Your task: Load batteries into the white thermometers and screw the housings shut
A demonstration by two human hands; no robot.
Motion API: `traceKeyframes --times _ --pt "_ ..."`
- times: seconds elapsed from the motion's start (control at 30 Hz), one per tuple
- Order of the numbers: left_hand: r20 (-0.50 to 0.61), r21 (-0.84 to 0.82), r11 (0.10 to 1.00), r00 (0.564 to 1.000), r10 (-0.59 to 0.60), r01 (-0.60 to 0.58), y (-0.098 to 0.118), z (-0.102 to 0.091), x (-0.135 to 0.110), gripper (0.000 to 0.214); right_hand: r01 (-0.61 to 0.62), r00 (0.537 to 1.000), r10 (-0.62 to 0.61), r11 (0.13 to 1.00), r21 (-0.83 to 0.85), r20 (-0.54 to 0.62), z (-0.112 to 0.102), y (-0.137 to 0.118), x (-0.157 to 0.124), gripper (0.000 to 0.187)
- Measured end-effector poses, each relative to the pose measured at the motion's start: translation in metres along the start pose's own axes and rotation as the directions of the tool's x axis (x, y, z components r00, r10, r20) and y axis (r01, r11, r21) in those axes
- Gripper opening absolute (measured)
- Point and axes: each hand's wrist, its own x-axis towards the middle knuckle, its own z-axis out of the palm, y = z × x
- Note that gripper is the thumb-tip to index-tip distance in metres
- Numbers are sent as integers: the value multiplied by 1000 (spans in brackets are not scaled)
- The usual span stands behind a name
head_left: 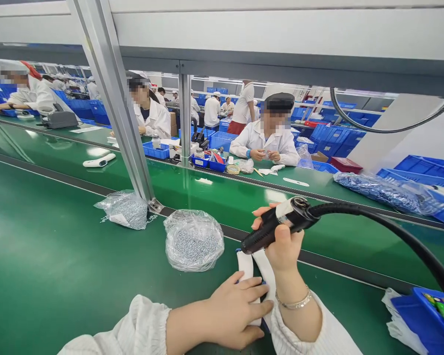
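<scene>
My right hand [286, 246] is wrapped round a black electric screwdriver [270, 229], whose thick cable runs off to the right. The tool slants down to the left, its tip over the top end of a slim white plastic housing [245, 266]. Whether the tip touches it, I cannot tell. Across this housing lies my left hand [233, 310], fingers spread and stretched over it. A second white housing [264, 268] lies alongside, partly covered by my right wrist. Beyond my hands is a clear plastic bag of small screws [196, 246].
Another bag of screws [128, 212] sits by the foot of a slanting metal post [114, 98]. At the lower right is a blue bin [422, 315]. Across the green bench [59, 266], a co-worker [268, 135] sits behind blue trays [209, 162]. A white handheld device [99, 160] lies left.
</scene>
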Motion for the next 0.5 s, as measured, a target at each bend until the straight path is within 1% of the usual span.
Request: traceKeyframes --times 0.2,0.3,0.5 --pt "-33 17 1000 999 22 -21 2 1 3 53 -30 999 31 999 -27 34 0 -3 -1 34" --pt "-15 61 998 1000 17 -16 5 0 5 50 -44 998 46 998 -42 39 -1 -2 -2 35" --pt "42 170 985 999 29 -36 11 -9 6 43 -61 997 66 995 -78 50 -1 2 -2 39"
